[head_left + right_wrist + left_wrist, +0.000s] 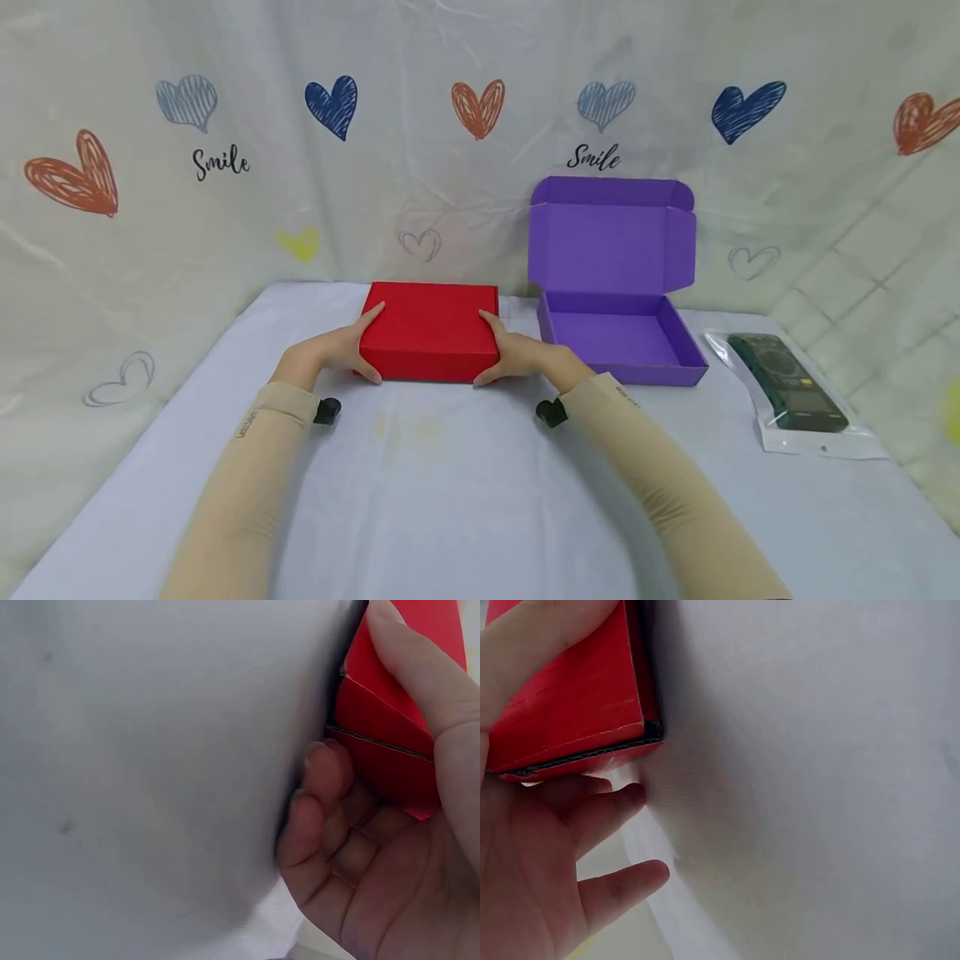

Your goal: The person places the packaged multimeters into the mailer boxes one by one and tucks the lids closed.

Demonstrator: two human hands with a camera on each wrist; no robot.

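A closed red cardboard box [431, 321] lies flat on the white-covered table, between my two hands. My left hand [341, 346] grips its left end; in the left wrist view the thumb [525, 645] crosses the red face while other fingers spread by the end edge. My right hand [521, 354] holds the opposite end. There the right wrist view has the thumb [412, 664] along the red face and the other fingers bent near the tabletop beside the box's end.
Right of the red box stands an open purple box [615, 337] with its lid raised against the backdrop. A dark multimeter [787, 383] in a clear plastic bag lies at the table's right side. A heart-printed curtain [480, 192] hangs along the table's back edge.
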